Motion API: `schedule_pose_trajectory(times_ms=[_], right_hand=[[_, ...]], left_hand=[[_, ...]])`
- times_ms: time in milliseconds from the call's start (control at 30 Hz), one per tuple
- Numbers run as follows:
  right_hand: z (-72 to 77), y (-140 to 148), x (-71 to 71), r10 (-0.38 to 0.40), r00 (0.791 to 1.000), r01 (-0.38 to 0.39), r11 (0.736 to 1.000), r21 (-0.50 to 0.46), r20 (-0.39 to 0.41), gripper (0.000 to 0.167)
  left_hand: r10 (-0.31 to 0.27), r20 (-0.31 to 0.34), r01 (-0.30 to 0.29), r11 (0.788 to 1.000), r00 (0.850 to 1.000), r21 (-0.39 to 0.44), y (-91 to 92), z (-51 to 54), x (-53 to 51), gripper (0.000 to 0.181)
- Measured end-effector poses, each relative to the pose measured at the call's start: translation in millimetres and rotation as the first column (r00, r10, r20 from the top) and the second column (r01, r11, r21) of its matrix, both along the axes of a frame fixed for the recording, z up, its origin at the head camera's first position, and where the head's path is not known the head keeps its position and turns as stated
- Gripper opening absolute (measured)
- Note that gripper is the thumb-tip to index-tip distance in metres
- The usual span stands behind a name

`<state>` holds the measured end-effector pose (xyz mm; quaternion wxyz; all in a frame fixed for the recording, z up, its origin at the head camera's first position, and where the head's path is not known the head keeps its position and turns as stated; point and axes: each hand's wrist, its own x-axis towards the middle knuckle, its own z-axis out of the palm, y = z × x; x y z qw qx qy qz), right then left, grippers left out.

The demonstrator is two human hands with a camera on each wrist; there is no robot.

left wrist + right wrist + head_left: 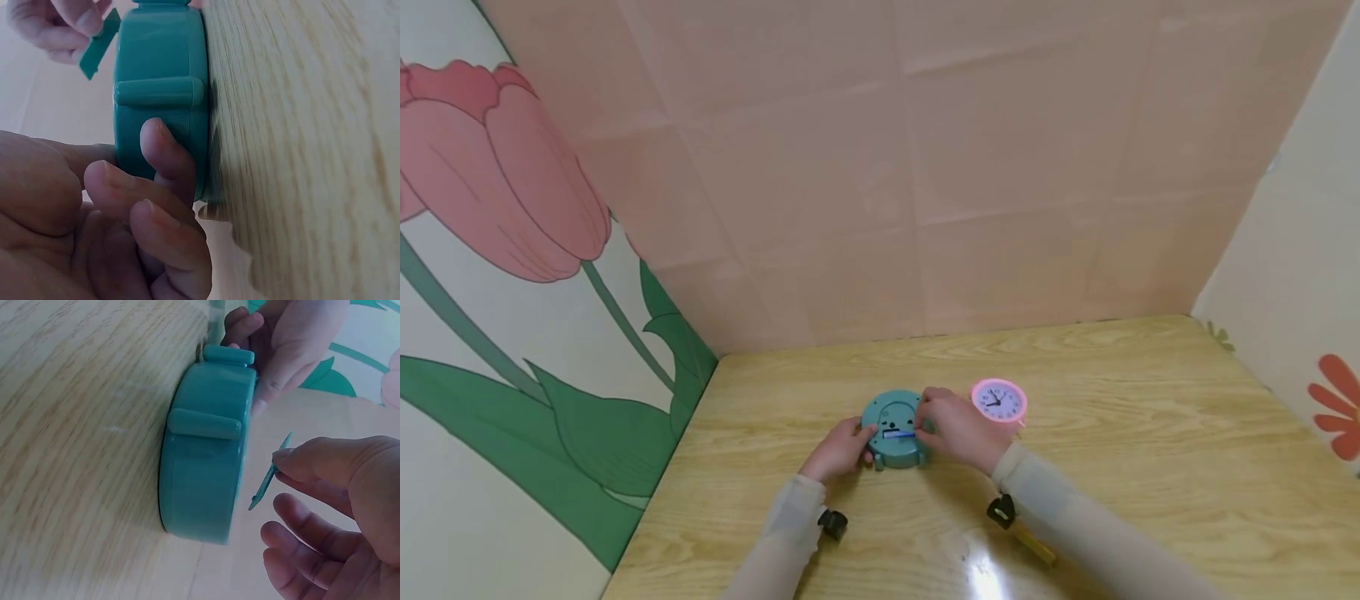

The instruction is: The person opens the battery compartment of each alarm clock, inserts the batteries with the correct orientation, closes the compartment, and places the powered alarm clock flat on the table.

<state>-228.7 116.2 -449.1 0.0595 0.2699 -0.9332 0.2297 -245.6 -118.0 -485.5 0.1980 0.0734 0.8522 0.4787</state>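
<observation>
Clock on the bench, gripped by the left hand, is best held steady, with the cover, pinched by the right hand, squared to the battery.

The head view looks forward and down from well back; both wrist views, low, close and turned sideways, share the teal case.
</observation>
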Motion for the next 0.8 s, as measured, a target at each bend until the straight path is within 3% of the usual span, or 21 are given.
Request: schedule_pose_trajectory(times_ms=[233,500,800], right_hand=[[-2.4,-8.0,-3.9,-0.002,1.000,0.002,1.000,-0.001,0.007,0.007],[-5.8,-18.4,-8.1,0.058,0.998,-0.058,0.998,0.028,0.001,0.006],[-14.7,-26.5,-13.1,0.029,0.999,-0.029,0.999,0.026,0.014,0.004]], left_hand=[[-0.006,0.008,0.006,1.000,1.000,0.012,-0.2,3.1,0.5,0.032],[-0.010,0.003,0.010,1.000,1.000,0.029,0.1,2.2,1.3,0.032],[-0.009,0.000,0.009,0.999,1.000,0.033,-0.7,1.3,1.1,0.031]])
